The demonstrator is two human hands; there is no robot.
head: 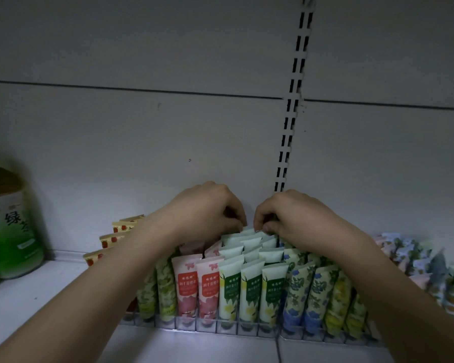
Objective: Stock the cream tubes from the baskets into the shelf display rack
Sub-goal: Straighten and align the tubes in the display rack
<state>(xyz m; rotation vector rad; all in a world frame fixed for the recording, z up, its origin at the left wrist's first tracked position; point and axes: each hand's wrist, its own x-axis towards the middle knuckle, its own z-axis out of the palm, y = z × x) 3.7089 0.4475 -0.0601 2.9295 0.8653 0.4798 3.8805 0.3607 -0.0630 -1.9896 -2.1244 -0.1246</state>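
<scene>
A clear display rack on the white shelf holds upright cream tubes in rows: pink ones, green-and-white ones, and blue floral ones. Both my hands reach over the rack to its back row. My left hand and my right hand have their fingers curled, and both pinch the crimped top of a pale green tube at the rear of the green rows. The fingertips nearly meet above that tube. No basket is in view.
A large green tea bottle stands at the left on the shelf. Strawberry-print tubes stand behind my left forearm. More floral tubes fill the right side. A slotted upright runs up the back panel.
</scene>
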